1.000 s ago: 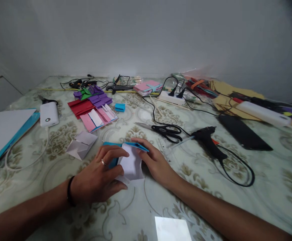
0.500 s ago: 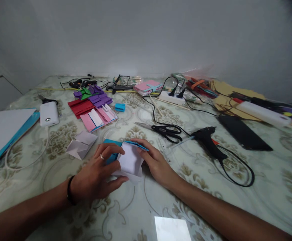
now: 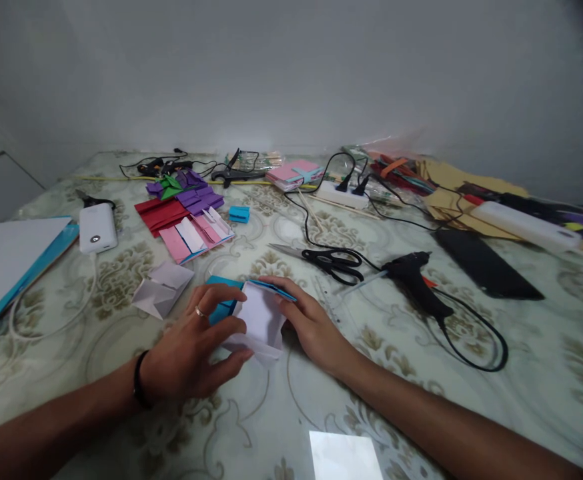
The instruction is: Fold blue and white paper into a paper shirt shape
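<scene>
A small folded paper box (image 3: pixel 261 313), white inside and blue outside, sits between my hands on the patterned table cover. My right hand (image 3: pixel 311 323) pinches its raised blue back-right side between thumb and fingers. At its left and front sides is my left hand (image 3: pixel 204 340), fingers apart and bent, with fingertips touching the paper edges. The blue left flap (image 3: pixel 221 290) lies folded outward, partly behind my left fingers. The front white flap leans outward near my left thumb. Left of the box lies a creased pale folded paper (image 3: pixel 163 290).
Scissors (image 3: pixel 332 261), a black glue gun (image 3: pixel 416 283) with a looped cable and a black phone (image 3: pixel 486 265) lie to the right. Pink, red and purple folded papers (image 3: pixel 196 233) are behind my left hand. A power bank (image 3: pixel 97 228) and paper sheets (image 3: pixel 16 260) stand left.
The box's front white flap has tipped further outward and down. My left fingers have shifted slightly left; my right hand has barely moved.
</scene>
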A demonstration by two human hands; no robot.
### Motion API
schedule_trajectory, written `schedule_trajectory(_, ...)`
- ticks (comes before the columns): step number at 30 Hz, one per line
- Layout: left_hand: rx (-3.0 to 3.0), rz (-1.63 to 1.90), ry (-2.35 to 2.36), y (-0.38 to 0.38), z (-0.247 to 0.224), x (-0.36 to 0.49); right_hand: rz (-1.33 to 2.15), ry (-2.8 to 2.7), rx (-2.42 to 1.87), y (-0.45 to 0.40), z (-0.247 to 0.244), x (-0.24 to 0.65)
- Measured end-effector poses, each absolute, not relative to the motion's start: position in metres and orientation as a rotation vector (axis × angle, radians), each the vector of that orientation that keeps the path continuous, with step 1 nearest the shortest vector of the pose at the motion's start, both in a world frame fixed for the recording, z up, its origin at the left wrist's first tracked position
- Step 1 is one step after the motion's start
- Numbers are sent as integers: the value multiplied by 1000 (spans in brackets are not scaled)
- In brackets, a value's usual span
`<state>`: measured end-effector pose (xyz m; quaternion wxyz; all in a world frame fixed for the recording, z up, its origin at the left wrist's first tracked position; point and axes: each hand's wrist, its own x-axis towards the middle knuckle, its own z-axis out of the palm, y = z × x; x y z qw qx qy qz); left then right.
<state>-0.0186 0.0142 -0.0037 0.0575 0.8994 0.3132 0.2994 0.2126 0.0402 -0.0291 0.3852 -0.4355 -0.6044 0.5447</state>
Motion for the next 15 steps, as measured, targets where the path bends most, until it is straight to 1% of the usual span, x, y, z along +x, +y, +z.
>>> schedule_trajectory(6, 2730, 857, 889, 13, 0, -19, 1367, -1586, -1061, 41, -27, 214)
schedule_trajectory(15, 2723, 870, 836, 13, 2, -19, 1370, -1595, -1084, 40, -27, 214)
